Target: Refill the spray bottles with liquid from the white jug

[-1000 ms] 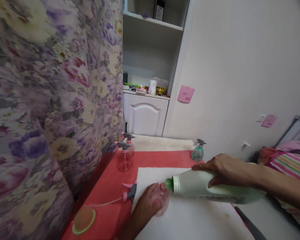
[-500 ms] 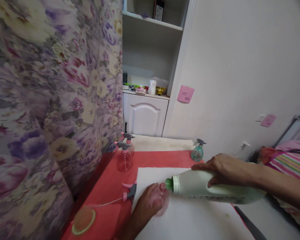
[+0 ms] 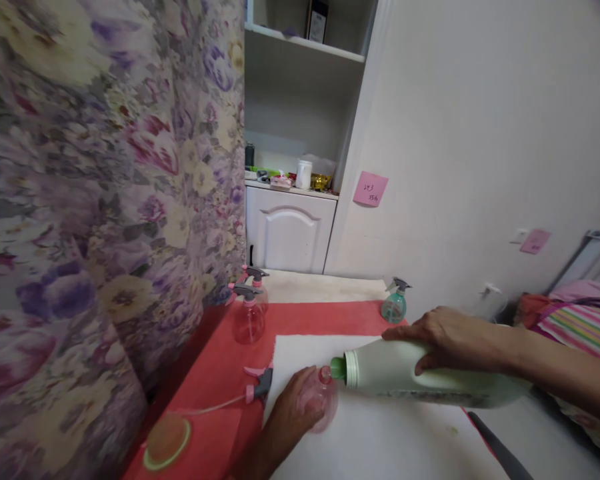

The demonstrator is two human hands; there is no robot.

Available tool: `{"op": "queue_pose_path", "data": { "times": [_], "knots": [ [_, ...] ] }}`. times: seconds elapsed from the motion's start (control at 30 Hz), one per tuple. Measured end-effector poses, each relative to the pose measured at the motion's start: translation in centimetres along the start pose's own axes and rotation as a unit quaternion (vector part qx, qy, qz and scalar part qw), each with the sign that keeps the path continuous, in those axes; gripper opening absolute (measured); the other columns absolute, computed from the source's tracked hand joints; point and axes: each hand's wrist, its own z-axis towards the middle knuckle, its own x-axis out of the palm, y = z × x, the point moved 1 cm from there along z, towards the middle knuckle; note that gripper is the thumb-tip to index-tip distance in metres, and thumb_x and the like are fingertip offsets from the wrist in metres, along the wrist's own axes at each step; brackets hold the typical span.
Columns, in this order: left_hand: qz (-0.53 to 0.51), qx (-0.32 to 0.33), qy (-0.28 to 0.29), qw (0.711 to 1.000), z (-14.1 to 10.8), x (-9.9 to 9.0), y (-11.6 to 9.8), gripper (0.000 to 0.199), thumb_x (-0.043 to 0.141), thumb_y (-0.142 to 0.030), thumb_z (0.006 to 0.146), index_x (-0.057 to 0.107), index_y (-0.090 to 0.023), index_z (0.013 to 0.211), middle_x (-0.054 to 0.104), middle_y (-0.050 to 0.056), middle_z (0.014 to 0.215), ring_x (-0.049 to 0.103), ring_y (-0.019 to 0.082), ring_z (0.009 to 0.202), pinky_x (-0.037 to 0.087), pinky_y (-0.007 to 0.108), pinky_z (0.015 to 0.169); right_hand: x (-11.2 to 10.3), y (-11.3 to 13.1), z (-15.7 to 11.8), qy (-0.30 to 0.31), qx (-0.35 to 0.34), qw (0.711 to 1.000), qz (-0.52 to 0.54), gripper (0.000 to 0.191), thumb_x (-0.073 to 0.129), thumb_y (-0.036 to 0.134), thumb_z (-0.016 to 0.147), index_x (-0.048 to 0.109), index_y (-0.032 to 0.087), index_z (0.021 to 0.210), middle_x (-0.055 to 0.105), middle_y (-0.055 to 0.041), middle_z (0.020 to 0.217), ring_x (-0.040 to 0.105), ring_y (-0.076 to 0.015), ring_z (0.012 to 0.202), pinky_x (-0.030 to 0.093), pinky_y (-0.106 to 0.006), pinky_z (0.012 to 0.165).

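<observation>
Near the middle of the white sheet, my left hand is wrapped round a clear pink bottle that has no spray head on it. My right hand grips a large pale green jug by its handle. The jug lies tilted on its side, its green spout at the pink bottle's open neck. Whether liquid is flowing cannot be made out. Left of the bottle, a grey and pink spray head with a thin tube rests on the red cloth. A round cap with a pale green rim is at the lower left.
Two pink spray bottles, one in front and one behind, stand at the table's back left. A teal spray bottle stands at the back right. A floral curtain borders the left side, and a white wall rises behind.
</observation>
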Motion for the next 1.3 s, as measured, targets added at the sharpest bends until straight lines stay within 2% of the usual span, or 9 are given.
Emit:
{"op": "queue_pose_path", "data": {
  "times": [0.17,0.43,0.9,1.07,1.3],
  "knots": [
    [0.01,0.005,-0.01,1.0,0.0,0.0,0.1,0.055,0.067,-0.026,0.07,0.056,-0.024,0.124,0.062,0.009,0.133,0.054,0.027,0.126,0.041,0.037,0.11,-0.2,0.1,0.0,-0.002,0.001,1.0,0.0,0.05,0.067,0.042,0.084,0.056,0.028,0.13,0.074,-0.0044,0.08,0.067,-0.0213,0.065,0.036,-0.027,0.055],
    [0.022,0.007,-0.012,1.0,0.0,-0.1,0.4,0.056,0.066,-0.023,0.069,0.055,-0.025,0.124,0.061,0.007,0.133,0.053,0.025,0.127,0.041,0.034,0.109,0.0,0.1,0.0,-0.004,0.0,1.0,-0.005,0.051,0.069,0.041,0.082,0.057,0.028,0.13,0.072,-0.004,0.077,0.067,-0.0211,0.064,0.035,-0.027,0.054],
    [0.023,-0.017,-0.006,1.0,-0.1,0.1,-0.8,0.055,0.065,-0.025,0.07,0.054,-0.024,0.124,0.061,0.009,0.133,0.053,0.027,0.127,0.041,0.038,0.109,-0.3,0.2,0.0,-0.001,0.0,1.0,0.009,0.05,0.068,0.042,0.083,0.057,0.027,0.129,0.072,-0.0038,0.077,0.067,-0.0209,0.065,0.037,-0.027,0.055],
    [0.036,-0.005,-0.016,0.999,0.0,0.0,-1.3,0.053,0.065,-0.029,0.069,0.057,-0.024,0.121,0.063,0.009,0.13,0.056,0.029,0.123,0.043,0.039,0.107,-0.1,0.1,0.0,-0.003,-0.007,1.0,0.008,0.049,0.068,0.042,0.083,0.058,0.028,0.129,0.073,-0.0041,0.079,0.067,-0.0211,0.065,0.037,-0.027,0.056],
    [-0.005,-0.009,-0.005,1.0,-0.1,0.2,-0.8,0.053,0.066,-0.031,0.072,0.054,-0.023,0.124,0.062,0.01,0.133,0.055,0.028,0.126,0.043,0.037,0.107,-0.4,0.3,-0.1,0.002,0.001,1.0,0.005,0.05,0.069,0.04,0.083,0.057,0.028,0.13,0.071,-0.0032,0.076,0.067,-0.021,0.064,0.036,-0.027,0.055]
  ]
}}
